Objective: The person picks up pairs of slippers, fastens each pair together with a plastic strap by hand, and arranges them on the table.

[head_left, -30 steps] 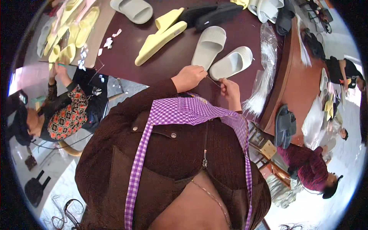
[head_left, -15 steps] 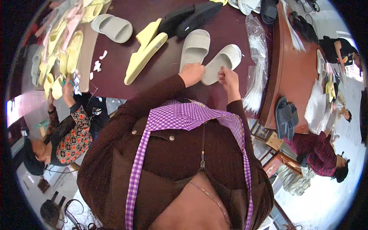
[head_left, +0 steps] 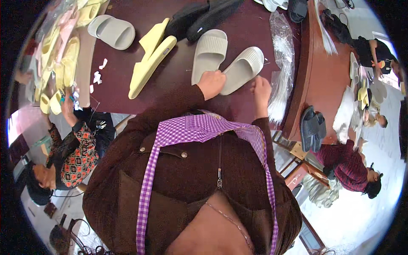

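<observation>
Two light grey slippers with ribbed straps lie on the table in front of me, toes pointing away: a left slipper and a right slipper, tilted outward. My left hand is closed at their heel ends, covering the left slipper's heel and touching the inner edge of the right one. My right hand is raised just right of the right slipper's heel, apart from it. Its fingers are curled together; anything thin between them is too small to make out.
Left of the pair lie yellow slippers, black slippers and another grey pair. White scraps lie near the left edge. A clear bag of thin white strips is at right. Dark slippers sit on the side table. Co-workers are on both sides.
My right hand has moved off the right slipper, to the right and slightly toward me. My left hand stays at the heels. The whole view has shifted slightly.
</observation>
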### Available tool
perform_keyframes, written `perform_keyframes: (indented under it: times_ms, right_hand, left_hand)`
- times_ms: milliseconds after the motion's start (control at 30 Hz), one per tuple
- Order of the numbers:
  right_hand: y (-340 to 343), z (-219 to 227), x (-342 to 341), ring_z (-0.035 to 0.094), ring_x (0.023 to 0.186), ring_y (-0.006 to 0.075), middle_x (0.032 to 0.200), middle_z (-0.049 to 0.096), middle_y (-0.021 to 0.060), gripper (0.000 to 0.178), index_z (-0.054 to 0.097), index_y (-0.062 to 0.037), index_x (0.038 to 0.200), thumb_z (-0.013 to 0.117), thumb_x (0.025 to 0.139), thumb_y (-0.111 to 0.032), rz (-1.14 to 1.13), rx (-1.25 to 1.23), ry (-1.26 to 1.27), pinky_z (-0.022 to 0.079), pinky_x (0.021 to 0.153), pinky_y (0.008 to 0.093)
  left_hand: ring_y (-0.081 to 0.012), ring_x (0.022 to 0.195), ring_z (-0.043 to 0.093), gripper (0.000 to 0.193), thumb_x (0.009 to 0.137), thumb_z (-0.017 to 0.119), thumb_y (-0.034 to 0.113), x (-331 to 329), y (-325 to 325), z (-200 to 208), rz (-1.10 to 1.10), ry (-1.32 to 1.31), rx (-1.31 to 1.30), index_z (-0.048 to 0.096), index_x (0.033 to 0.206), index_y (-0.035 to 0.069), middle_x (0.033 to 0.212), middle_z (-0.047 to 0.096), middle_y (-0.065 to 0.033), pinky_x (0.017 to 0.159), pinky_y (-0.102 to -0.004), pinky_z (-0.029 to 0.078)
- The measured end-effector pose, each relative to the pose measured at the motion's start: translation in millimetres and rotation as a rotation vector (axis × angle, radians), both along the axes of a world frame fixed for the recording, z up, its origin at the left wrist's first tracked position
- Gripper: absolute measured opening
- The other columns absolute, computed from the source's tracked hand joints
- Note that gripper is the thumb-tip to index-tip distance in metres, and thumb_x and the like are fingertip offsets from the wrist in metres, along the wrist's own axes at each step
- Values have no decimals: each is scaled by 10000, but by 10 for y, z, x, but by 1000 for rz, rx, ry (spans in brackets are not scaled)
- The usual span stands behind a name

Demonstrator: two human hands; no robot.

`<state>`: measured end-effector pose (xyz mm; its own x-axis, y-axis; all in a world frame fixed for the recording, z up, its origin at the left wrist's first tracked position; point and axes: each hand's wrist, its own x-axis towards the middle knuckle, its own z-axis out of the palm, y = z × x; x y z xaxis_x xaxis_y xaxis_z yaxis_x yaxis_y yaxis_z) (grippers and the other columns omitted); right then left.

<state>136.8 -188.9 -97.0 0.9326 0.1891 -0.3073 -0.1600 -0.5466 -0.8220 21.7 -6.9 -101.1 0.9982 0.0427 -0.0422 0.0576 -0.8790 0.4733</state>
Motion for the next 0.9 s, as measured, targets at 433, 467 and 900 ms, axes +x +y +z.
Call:
perform_keyframes:
  times_ms: [433,467,900]
  right_hand:
    - [-26,-775,1195,485,430,85,598,563,23,236,644,16,895,635,782,-191,-33,-115,-90,359,355,231]
    - [-29,-811,1208,494,437,85,608,573,25,242,650,19,915,643,773,-177,-31,-82,-148,367,359,230]
    - [208,-440,1049,622,651,185,705,651,112,223,665,0,868,642,743,-183,259,-323,-483,486,611,304]
  left_hand:
    - [-295,637,617,91,699,555,75,84,-36,-95,-48,-207,-24,609,705,2,719,588,-156,578,-389,500]
    - [-296,647,617,84,696,558,73,59,-60,-59,-76,-212,-65,605,700,3,724,588,-157,582,-390,498]
    - [-287,720,581,41,701,546,76,-142,175,0,-107,-280,-153,549,704,36,743,542,-115,634,-392,476]
